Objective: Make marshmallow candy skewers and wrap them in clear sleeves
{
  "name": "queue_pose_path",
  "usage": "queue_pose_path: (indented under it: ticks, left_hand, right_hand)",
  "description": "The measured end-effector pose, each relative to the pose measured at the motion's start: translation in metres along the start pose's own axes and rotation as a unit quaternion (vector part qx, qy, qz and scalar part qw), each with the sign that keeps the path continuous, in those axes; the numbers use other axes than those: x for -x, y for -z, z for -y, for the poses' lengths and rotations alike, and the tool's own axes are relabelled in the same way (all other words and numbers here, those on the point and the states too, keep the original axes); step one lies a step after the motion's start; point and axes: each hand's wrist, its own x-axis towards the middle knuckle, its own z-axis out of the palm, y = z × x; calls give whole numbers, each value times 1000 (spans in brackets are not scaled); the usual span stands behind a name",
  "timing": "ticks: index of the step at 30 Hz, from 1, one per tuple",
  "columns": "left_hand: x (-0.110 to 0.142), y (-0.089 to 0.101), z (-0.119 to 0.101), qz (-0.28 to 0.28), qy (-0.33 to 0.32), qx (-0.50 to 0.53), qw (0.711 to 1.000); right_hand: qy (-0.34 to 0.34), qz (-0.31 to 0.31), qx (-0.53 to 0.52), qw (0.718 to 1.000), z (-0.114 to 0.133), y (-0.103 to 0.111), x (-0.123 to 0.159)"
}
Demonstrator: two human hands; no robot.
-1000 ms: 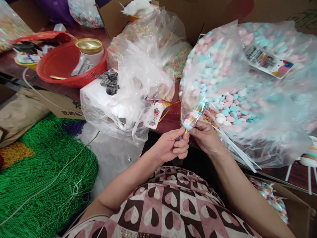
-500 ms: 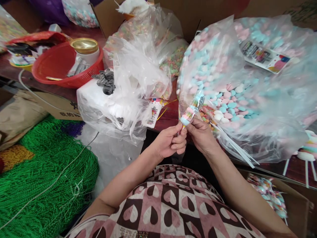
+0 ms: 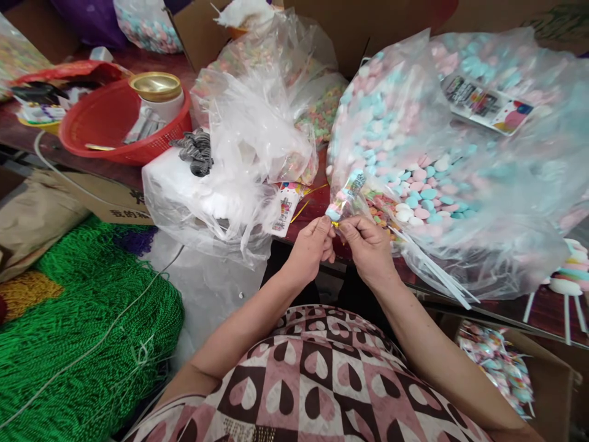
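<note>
A wrapped marshmallow skewer (image 3: 344,197), pink and blue inside clear printed film, tilts up and to the right between my hands. My left hand (image 3: 311,250) is closed around its lower end, thumb and forefinger pinched below the lowest marshmallow. At that neck shows a gold twist tie (image 3: 335,224). My right hand (image 3: 369,250) pinches the tie from the other side, fingertips close to the left ones. The stick below is mostly hidden by my fingers. Just beyond lie loose orange and green gummy candies (image 3: 381,205) and several white sticks (image 3: 437,270).
A large clear bag of pink, blue and white marshmallows (image 3: 426,199) fills the right. Left of my hands are a stack of white plastic bags (image 3: 184,190), gold ties (image 3: 301,205) and a red basket (image 3: 73,132). Wrapped skewers (image 3: 499,362) lie in a box (image 3: 547,380) below right.
Both hands and the skewer have shifted a little to the left. The gold tie at the neck shows more plainly, and my right fingertips have moved down onto it.
</note>
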Motion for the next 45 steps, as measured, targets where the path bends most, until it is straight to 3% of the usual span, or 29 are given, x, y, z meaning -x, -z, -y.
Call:
queue_pose_path:
  ticks: [7,12,17,21,24,27,30,33,35,37,39,42,45]
  left_hand:
    - [3,-2,1,12,14,-13,1000]
    - [6,-5,3,9,-14,-64,998]
    - [7,-1,1,11,-69,-152,986]
    - [5,-2,-12,33,-107,-73,991]
    - [7,-8,-26,54,-103,14,993]
    - [20,-14,-39,81,-108,33,990]
    - [39,-16,-48,136,-159,-58,976]
    - [52,-13,-55,185,-194,-201,942]
    - [53,-11,-55,200,-192,-269,922]
    - [49,-10,-50,191,-164,-298,921]
    - [40,-9,-42,168,-107,-258,945]
    - [25,-8,-36,135,-38,-95,986]
    - [19,-5,-42,113,-40,-5,993]
  right_hand:
    - [-88,51,-77,992,8,0,1]
    - [-69,5,-34,997,18,2,4]
    - [-33,8,2,999,27,6,5]
    - [-5,-1,31,1000,27,10,6]
    - [-37,-1,-11,999,21,12,7]
    - [-52,11,-47,998,18,15,7]
    - [-34,-2,-23,999,24,20,2]
    - [11,-60,24,998,36,24,-5]
    - [33,-86,31,995,44,27,-9]
    - [39,-89,18,995,51,28,-10]
    - [46,-80,13,996,56,28,-7]
    - [63,-51,30,996,55,26,4]
    - [73,-7,48,996,48,24,12]
